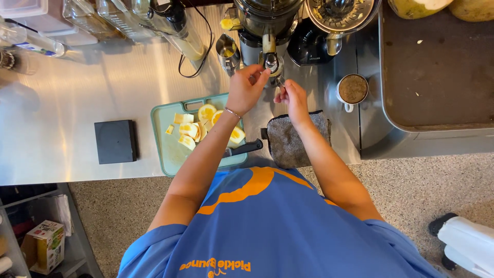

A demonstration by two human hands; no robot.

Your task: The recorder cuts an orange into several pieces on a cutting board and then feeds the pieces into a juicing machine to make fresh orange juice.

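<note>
Blue shirt (278, 226) below, both hands (270, 90) pinch the juicer spout (271, 61) above the grey cloth (293, 139).

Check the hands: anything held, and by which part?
Left hand pinches the juicer's spout at its tip. Right hand is just below it; whether it holds anything cannot be told.

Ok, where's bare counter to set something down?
Widest free patch: the steel counter left of the black pad, below the containers. Narrow strip between pad and cutting board. Crowded around the juicer, where both hands work, over the cloth.
</note>
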